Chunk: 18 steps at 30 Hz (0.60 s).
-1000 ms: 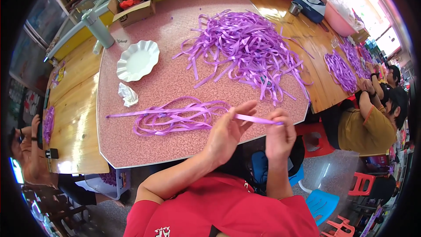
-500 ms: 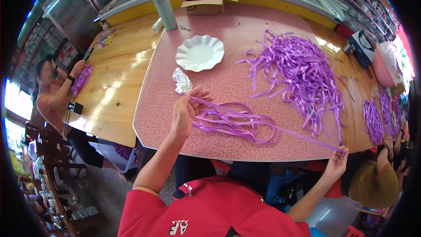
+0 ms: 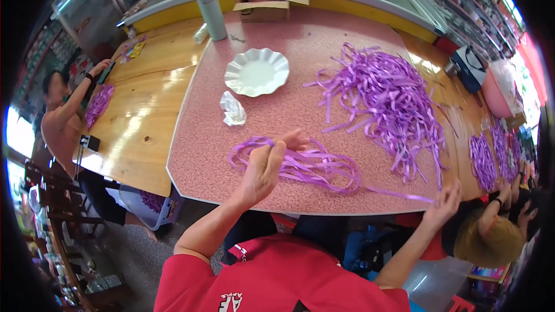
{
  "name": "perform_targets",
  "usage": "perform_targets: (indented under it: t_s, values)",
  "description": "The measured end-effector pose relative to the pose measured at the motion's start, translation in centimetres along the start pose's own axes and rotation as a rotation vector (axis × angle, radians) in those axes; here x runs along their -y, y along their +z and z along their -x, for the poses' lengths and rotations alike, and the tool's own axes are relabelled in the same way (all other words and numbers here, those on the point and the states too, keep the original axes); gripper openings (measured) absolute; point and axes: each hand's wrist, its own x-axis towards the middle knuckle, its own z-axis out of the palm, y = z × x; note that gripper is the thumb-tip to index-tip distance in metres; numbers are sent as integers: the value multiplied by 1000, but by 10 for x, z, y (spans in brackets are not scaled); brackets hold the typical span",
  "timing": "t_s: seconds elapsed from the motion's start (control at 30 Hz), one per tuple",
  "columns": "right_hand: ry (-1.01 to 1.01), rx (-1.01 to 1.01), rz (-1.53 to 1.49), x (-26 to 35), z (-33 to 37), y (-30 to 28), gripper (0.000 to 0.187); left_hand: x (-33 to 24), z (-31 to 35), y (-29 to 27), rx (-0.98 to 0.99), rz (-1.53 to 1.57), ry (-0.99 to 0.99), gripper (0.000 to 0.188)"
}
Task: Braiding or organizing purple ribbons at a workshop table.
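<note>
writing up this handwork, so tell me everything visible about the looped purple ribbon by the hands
The looped ribbon is flat, narrow, purple and satin-like, with a slight sheen. It lies in loose, overlapping loops on the pink speckled tabletop, near the front edge. The left hand covers part of its left side; one strand stretches rightward to the right hand.

We wear a red shirt (image 3: 283,271), its short sleeves (image 3: 184,271) ending well short of left hand (image 3: 263,172) and right hand (image 3: 443,205); white print (image 3: 231,301) sits below the left, dark trousers (image 3: 317,233) lower between them.
</note>
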Motion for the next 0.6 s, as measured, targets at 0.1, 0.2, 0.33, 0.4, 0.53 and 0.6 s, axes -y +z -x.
perform_targets:
  t_s: [0.1,0.2,0.33,0.4,0.53,0.6]
  values:
    - [-118,355,387,5,43,78,21,-18,-2,30,210,-140,29,44]
    - [-406,786,554,10,76,153,15,-26,-3,49,323,-140,19,40]
    - [-422,935,442,15,94,196,20,-19,-5,65,378,-261,136,25]
    - [-384,988,418,16,94,199,19,-15,-4,68,412,-303,147,21]
    - [-383,1012,382,10,93,194,20,-13,-9,71,417,-250,184,17]
    - [-388,1032,369,10,92,194,20,-10,-11,68,412,-234,174,17]
